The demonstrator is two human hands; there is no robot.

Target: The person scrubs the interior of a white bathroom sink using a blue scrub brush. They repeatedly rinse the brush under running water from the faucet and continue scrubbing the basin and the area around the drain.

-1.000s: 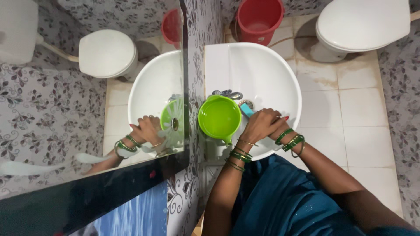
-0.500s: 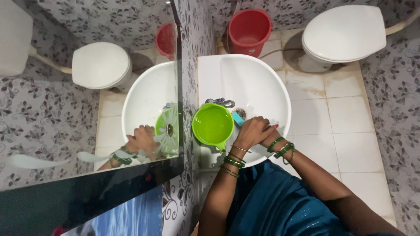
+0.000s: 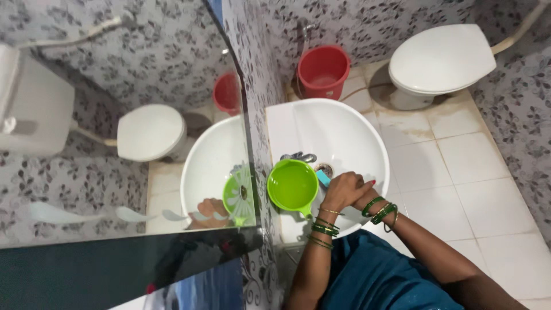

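left hand (image 3: 342, 190): grip closed on green mug's (image 3: 293, 185) handle, level above white sink (image 3: 344, 129) | right hand (image 3: 363, 194): over left, grip unclear | blue sponge (image 3: 323, 178) beside drain

I count one white sink (image 3: 344, 123) under me, and one green mug (image 3: 293, 185) sitting in it. One tap (image 3: 298, 157) at the back of the sink, one drain hole (image 3: 325, 169) beside it. One small blue thing (image 3: 323, 178) peeks out next to the mug; I can't tell what it is. Two hands over the basin, left hand (image 3: 340, 192) and right hand (image 3: 365, 192), pressed close together. Green bangles (image 3: 379, 209) on both wrists, several each, too bunched to number. One red bucket (image 3: 323, 72) on the floor, one white toilet (image 3: 441, 57), one mirror (image 3: 115, 115) on the wall.
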